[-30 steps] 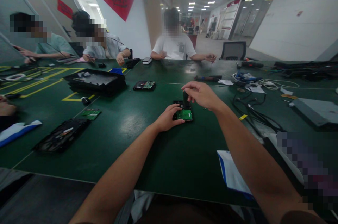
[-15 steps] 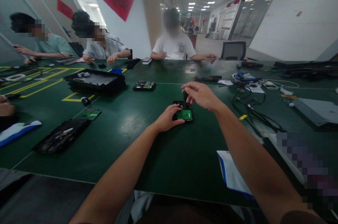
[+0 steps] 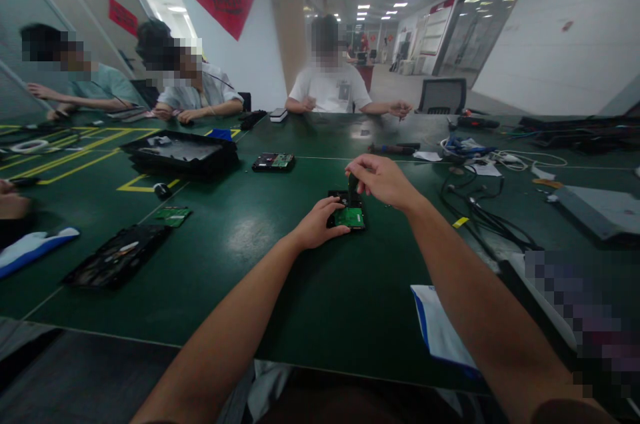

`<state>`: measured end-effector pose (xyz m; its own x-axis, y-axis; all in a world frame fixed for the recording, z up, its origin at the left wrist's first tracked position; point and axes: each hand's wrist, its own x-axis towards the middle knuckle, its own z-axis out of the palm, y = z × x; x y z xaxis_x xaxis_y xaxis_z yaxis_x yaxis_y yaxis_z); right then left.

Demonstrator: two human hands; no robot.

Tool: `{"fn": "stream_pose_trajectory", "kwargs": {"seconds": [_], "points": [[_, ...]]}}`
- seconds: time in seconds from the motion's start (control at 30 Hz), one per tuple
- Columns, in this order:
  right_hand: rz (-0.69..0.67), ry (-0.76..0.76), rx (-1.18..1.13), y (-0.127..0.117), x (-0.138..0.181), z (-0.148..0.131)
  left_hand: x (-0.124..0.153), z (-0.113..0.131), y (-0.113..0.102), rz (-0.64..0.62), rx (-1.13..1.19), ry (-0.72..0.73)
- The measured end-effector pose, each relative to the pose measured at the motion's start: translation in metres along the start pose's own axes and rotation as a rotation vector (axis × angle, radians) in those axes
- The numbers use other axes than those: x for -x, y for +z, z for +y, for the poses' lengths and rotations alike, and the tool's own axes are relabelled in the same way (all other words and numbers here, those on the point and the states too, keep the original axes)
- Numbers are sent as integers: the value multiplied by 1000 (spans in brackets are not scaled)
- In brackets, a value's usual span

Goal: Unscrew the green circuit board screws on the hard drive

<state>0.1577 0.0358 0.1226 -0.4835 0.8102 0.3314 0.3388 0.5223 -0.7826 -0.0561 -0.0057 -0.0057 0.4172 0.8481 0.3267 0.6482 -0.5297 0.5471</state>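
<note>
A hard drive [image 3: 351, 218] with a green circuit board lies on the green table [image 3: 280, 291] in front of me. My left hand [image 3: 319, 224] grips its left side, thumb along the near edge and fingers over the top. Above the drive's far part, my right hand [image 3: 376, 179] is closed around the dark handle of a screwdriver [image 3: 353, 185], held upright. The screwdriver's tip meets the dark end of the drive, but I cannot make out the exact spot.
Another hard drive [image 3: 273, 162] lies farther back. Left are a black tray [image 3: 180, 154], a black casing [image 3: 117, 256] and a loose green board [image 3: 173, 216]. Cables [image 3: 473, 211], a grey metal box [image 3: 600, 211] and a white-blue packet [image 3: 440, 324] are at right. Several people sit around the table.
My right hand has shifted very slightly on the screwdriver; my left hand and the drive stay put. Across the table, a co-worker at the left has lowered a hand.
</note>
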Motion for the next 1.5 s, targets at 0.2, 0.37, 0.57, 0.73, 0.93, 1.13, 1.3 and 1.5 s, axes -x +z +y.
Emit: {"fn": "stream_pose_trajectory", "kwargs": {"seconds": [0.2, 0.37, 0.57, 0.73, 0.93, 1.13, 1.3, 1.5], "points": [[51, -36, 80, -2, -3, 6, 0, 2, -2, -5, -3, -11], [131, 8, 165, -3, -2, 6, 1, 3, -3, -8, 1, -15], [202, 14, 81, 1, -1, 5, 1, 4, -3, -12, 5, -20], [214, -89, 182, 4, -1, 3, 1, 4, -3, -6, 1, -17], [212, -194, 334, 5, -2, 6, 1, 4, -3, -8, -3, -15], [264, -165, 355, 5, -4, 11, 1, 3, -3, -10, 2, -23], [279, -196, 425, 6, -4, 12, 1, 2, -2, -6, 1, -22], [285, -183, 363, 8, -5, 14, 0, 4, -3, -10, 6, -28]]}}
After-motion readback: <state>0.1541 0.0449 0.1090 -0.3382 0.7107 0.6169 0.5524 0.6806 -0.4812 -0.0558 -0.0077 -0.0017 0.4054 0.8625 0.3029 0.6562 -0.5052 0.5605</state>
